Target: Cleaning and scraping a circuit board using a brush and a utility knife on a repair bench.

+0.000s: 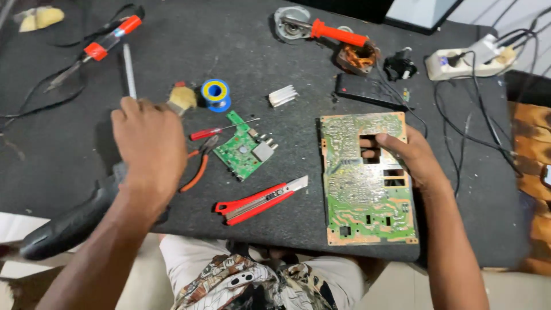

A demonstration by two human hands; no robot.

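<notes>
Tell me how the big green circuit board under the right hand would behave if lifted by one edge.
The large circuit board looks like a flat rigid sheet, so it would probably stay stiff rather than droop. It seems thin with cut-out slots, so likely light for its size and somewhat fragile. The right hand grips its upper edge; its near end overhangs the table and might tip.

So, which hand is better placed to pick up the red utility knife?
Probably the left hand: it is nearer the knife and only touches a brush, while the right hand holds the large circuit board.
</notes>
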